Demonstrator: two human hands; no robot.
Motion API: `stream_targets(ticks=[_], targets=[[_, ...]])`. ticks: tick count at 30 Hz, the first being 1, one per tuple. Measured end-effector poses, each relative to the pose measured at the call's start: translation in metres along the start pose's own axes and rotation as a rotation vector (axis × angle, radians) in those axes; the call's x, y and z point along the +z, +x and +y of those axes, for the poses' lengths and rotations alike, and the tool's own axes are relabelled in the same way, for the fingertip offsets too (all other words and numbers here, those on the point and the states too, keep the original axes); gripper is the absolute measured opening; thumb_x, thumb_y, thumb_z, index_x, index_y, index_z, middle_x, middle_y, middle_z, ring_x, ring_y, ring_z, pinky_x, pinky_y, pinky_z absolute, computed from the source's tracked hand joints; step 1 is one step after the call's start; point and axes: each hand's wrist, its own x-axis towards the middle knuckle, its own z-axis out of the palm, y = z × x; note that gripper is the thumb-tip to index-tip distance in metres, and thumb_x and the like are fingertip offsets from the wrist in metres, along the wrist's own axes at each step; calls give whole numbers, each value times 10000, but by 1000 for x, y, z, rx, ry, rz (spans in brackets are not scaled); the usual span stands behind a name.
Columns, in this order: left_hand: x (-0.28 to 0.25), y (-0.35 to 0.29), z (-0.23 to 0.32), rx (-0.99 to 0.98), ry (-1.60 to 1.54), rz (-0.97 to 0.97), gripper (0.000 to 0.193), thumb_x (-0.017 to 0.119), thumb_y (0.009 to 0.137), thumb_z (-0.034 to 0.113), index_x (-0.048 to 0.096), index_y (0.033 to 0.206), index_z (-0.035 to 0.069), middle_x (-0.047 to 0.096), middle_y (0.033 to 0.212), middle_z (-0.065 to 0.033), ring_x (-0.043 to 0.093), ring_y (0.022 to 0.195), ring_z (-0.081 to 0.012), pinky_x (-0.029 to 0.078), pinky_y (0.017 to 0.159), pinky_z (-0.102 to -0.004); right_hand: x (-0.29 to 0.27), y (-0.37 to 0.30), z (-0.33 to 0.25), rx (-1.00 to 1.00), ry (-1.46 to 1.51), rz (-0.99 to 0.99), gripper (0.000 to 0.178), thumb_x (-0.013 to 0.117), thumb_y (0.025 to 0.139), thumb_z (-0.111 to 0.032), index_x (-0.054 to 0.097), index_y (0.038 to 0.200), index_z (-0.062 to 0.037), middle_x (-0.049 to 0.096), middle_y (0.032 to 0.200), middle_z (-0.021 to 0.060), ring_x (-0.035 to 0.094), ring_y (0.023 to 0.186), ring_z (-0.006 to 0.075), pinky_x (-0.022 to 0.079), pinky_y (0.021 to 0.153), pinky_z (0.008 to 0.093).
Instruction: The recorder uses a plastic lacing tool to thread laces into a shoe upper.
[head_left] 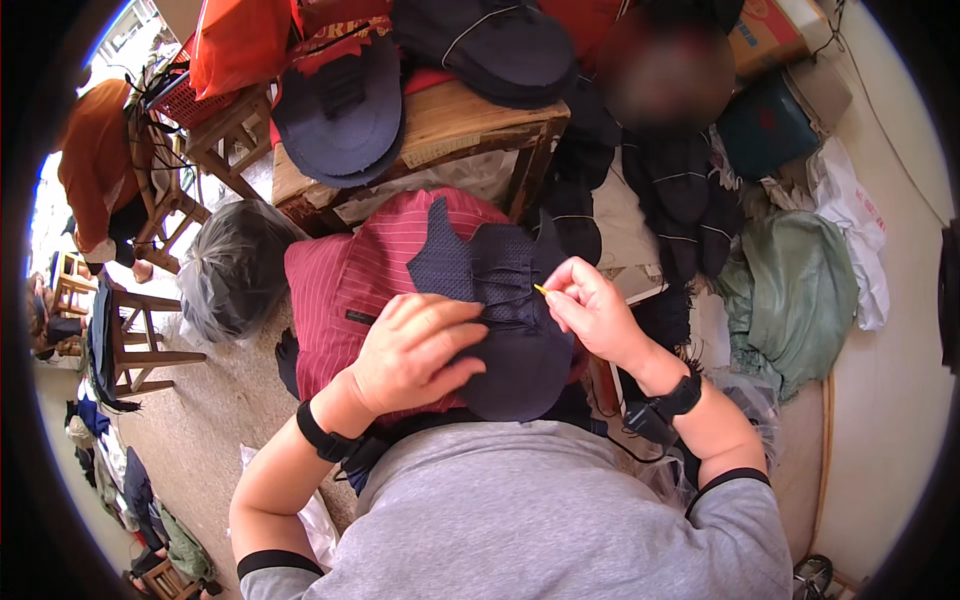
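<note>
A dark navy cloth piece (520, 378) lies over my lap, with a rounded near end, dotted side flaps and gathered folds across its middle. Under it spreads a red striped cloth (335, 285). My left hand (418, 345) is open, its fingers apart at the left edge of the piece by the folds. Thumb and forefinger of my right hand (598, 312) pinch a small thin yellow tool (541, 289) at the right side of the folds. Its tip is too small to make out.
A wooden bench (470, 125) ahead carries stacks of similar navy pieces (340, 120). To the left stand a stuffed dark plastic bag (240, 270) and wooden stools (140, 340). Green sacking (795, 300) lies on the right. Other people sit at the far left and directly ahead.
</note>
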Motion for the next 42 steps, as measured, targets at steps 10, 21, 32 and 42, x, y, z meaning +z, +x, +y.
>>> stream_targets(ticks=[10, 21, 32, 42], targets=[[14, -4, -4, 148, 244, -194, 519, 715, 901, 286, 612, 1382, 121, 599, 1394, -39, 590, 1225, -180, 397, 1096, -439, -4, 19, -28, -242, -247, -58, 37, 673, 942, -36, 687, 940, -1, 673, 879, 26, 630, 791, 80, 518, 710, 254], [21, 13, -1, 167, 372, -271, 641, 741, 842, 368, 581, 1450, 238, 472, 1509, -30, 490, 1070, -205, 390, 988, -396, -16, -2, 18, -18, -176, -50, 84, 680, 964, -80, 625, 983, -20, 639, 803, -5, 570, 733, 56, 486, 668, 245], [22, 14, 5, 116, 381, -266, 571, 713, 871, 377, 608, 1422, 272, 436, 1565, -13, 493, 1074, -225, 372, 989, -400, -18, 11, 17, -90, -188, -134, 84, 688, 957, -94, 631, 956, -33, 656, 814, 15, 600, 754, 79, 496, 676, 266], [23, 15, 5, 97, 359, -270, 532, 719, 874, 374, 632, 1391, 283, 469, 1525, -14, 502, 1088, -223, 372, 976, -401, -25, 20, 22, -90, -248, -204, 74, 679, 945, -85, 636, 952, -25, 651, 778, 24, 594, 711, 90, 483, 639, 286]])
